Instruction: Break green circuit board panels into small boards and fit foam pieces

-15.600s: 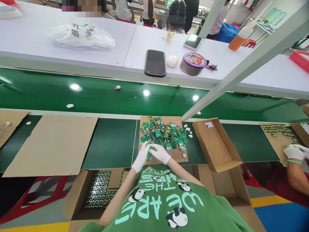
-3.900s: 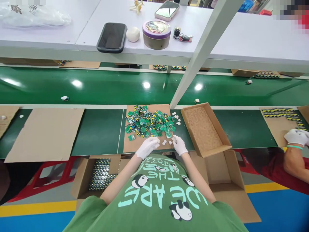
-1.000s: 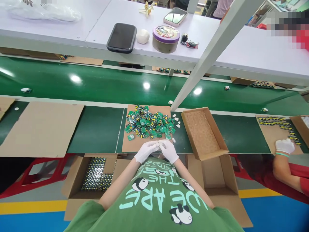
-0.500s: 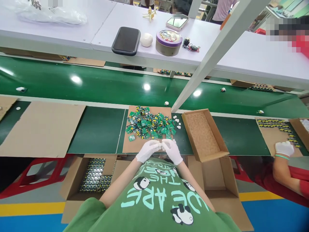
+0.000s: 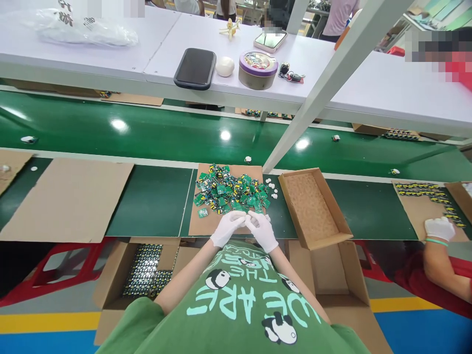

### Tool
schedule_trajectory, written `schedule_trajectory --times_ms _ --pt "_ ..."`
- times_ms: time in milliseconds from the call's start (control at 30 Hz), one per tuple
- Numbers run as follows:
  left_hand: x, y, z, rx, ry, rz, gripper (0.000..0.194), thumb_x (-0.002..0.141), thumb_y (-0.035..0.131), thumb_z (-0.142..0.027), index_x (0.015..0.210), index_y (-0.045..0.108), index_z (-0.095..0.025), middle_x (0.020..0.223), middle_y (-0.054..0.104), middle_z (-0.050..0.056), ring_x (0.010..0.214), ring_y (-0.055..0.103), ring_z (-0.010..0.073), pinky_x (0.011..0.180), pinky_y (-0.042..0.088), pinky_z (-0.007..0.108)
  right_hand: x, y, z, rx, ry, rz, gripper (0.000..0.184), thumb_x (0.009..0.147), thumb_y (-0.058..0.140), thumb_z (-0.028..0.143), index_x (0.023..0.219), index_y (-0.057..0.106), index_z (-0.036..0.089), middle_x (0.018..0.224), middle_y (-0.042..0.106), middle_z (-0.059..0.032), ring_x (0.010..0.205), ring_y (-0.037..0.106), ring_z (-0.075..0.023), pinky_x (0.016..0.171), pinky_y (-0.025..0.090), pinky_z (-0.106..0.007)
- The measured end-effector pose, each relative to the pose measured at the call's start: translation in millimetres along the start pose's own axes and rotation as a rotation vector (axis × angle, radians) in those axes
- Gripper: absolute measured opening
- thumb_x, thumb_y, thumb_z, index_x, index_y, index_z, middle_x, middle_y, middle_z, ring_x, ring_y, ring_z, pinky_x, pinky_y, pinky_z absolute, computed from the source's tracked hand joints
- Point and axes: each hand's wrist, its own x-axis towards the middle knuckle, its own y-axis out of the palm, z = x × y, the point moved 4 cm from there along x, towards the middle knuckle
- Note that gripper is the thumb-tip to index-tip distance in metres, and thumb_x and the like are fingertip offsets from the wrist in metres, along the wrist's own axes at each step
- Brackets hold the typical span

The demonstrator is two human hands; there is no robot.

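White gloves cover both of my hands, which meet close to my body at the bench's front edge. My left hand (image 5: 228, 228) has its fingers pinched together, its tips against those of the other hand. My right hand (image 5: 262, 230) is closed in the same way. Whatever is between the fingertips is too small and too covered to make out. Just beyond the hands, a heap of small green circuit boards (image 5: 230, 189) with yellow and black parts lies on a cardboard sheet (image 5: 206, 226). Several small white round pieces (image 5: 272, 186) lie right of the heap.
An open shallow cardboard box (image 5: 313, 206) stands to the right. Beyond the bench runs a green conveyor belt (image 5: 165, 132) carrying spaced white pieces. A slanted white post (image 5: 317, 98) rises from the bench. Below left, an open carton holds boards (image 5: 147, 265). At right a co-worker's gloved hand (image 5: 440, 228) rests near boards.
White pieces on the belt have shifted slightly left. My hands stay together with small finger movements. The view has moved slightly.
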Motion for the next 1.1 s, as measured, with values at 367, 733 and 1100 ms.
schedule_trajectory --times_ms 367,733,1100 --pt "0 2.5 5 -0.055 -0.102 -0.112 0.053 0.057 0.087 -0.040 0.096 0.066 -0.011 0.092 0.070 0.012 0.078 0.066 0.0189 0.076 0.054 0.034 10 9 -22 0.109 0.065 0.155 0.030 0.082 0.050 0.039 0.082 0.069 0.016 0.087 0.072 -0.0098 0.082 0.067 -0.0207 0.076 0.053 -0.033" --pt "6 2.0 28 0.057 -0.139 -0.131 0.056 0.058 0.082 -0.052 0.093 0.067 -0.010 0.088 0.069 0.014 0.076 0.067 0.0213 0.071 0.055 0.035 3 6 -39 0.182 0.140 0.057 0.034 0.063 0.073 0.035 0.092 0.071 0.018 0.097 0.073 -0.0083 0.088 0.066 -0.0220 0.087 0.052 -0.039" --pt "21 -37.8 49 0.876 0.079 -0.061 0.016 0.071 0.064 -0.014 0.083 0.072 -0.021 0.105 0.071 0.010 0.106 0.062 0.0269 0.104 0.040 0.042 1 -56 -81 0.454 0.354 -0.155 0.051 0.067 0.073 0.046 0.105 0.066 0.013 0.099 0.071 -0.0106 0.068 0.062 -0.0126 0.064 0.053 -0.028"
